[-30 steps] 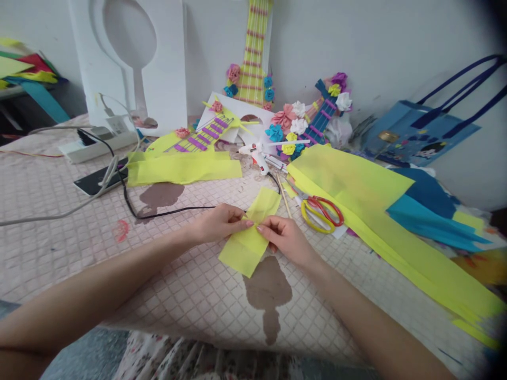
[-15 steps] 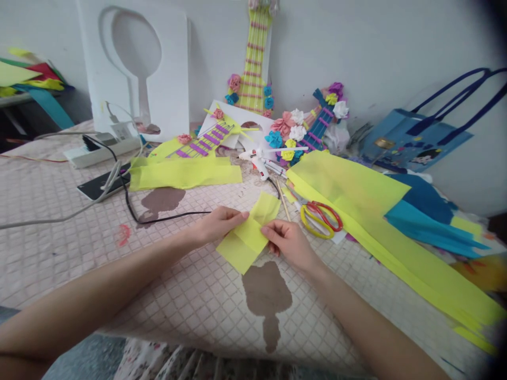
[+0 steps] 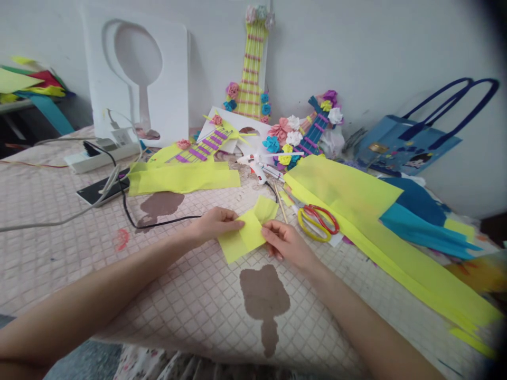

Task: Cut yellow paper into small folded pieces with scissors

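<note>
Yellow paper pieces, overlapping at angles, are held between my two hands above the table. My left hand pinches their left edge between thumb and fingers. On the right edge, my right hand grips with thumb and forefinger, its other fingers curled partly beneath. Just beyond my hands lie a thin wooden stick, a white glue gun and scissors with red and yellow handles.
Yellow sheets and blue paper cover the right side. A yellow strip, phone and power strip lie left. Decorated guitar shapes, a white cutout board and a blue bag stand behind.
The yellow pieces have shifted in my hands; the front one is turned and covers more of the others. The camera view has shifted slightly.
</note>
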Demonstrator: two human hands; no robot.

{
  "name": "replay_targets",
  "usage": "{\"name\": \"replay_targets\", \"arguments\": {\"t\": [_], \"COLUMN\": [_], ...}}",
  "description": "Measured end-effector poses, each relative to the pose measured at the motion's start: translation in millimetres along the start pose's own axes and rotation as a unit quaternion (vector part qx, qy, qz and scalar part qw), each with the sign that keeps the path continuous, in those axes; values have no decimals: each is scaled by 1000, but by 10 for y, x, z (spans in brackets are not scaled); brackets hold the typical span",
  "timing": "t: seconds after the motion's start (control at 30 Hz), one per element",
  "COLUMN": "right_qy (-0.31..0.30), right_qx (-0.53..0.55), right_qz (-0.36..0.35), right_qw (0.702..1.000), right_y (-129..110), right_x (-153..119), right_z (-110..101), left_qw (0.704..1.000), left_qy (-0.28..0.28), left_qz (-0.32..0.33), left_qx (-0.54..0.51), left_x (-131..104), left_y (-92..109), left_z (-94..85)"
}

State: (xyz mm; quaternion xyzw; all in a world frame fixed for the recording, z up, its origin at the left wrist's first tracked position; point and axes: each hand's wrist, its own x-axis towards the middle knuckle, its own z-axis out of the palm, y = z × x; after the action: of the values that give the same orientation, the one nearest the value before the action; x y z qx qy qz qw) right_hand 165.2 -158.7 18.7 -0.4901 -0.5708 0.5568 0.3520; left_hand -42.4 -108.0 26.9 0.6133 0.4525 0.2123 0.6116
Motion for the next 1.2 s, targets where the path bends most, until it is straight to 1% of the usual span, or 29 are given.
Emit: {"name": "replay_targets", "arguments": {"t": [0.13, 0.23, 0.37, 0.43, 0.5, 0.6, 0.7, 0.77, 0.87, 0.97, 1.03, 1.1, 1.2], "right_qy": [-10, -14, -50, -59, -64, -78, -74, -59, -13, 47, 71, 70, 35], "right_qx": [9, 12, 10, -2, -23, -49, -36, -24, 6, 45, 63, 73, 71], "right_qz": [-1, 2, 16, 21, 21, 6, -14, -16, -9, -2, -3, -8, -7], "right_qw": [1000, 1000, 999, 998, 997, 996, 997, 998, 1000, 998, 996, 995, 997], "right_y": [7, 30, 24, 17, 10, -5, -16, -8, 29, 68, 82, 84, 63], "right_x": [1, 4, -5, -10, -14, -25, -29, -20, 7, 37, 50, 55, 49], "right_z": [23, 34, 37, 38, 41, 57, 83, 98, 102, 84, 72, 66, 65], "left_qw": [999, 999, 1000, 1000, 998, 997, 997, 996, 998, 998, 994, 990, 989], "left_qy": [-14, -2, 8, -10, -31, -30, -24, -22, -4, 0, 2, 16, 36], "left_qz": [9, 13, 17, 23, 45, 70, 75, 79, 58, 8, -28, -53, -61], "left_qx": [37, 33, 25, 5, -20, -9, 26, 27, 5, -66, -109, -126, -130], "left_x": [-2, -8, -6, -1, 2, -1, -6, -4, -1, -5, -10, -12, -4], "left_y": [1, 7, 5, 0, -3, 0, -3, -11, -20, -11, -4, -5, -28], "left_z": [6, 14, 15, 18, 27, 42, 49, 48, 40, 33, 35, 40, 45]}}
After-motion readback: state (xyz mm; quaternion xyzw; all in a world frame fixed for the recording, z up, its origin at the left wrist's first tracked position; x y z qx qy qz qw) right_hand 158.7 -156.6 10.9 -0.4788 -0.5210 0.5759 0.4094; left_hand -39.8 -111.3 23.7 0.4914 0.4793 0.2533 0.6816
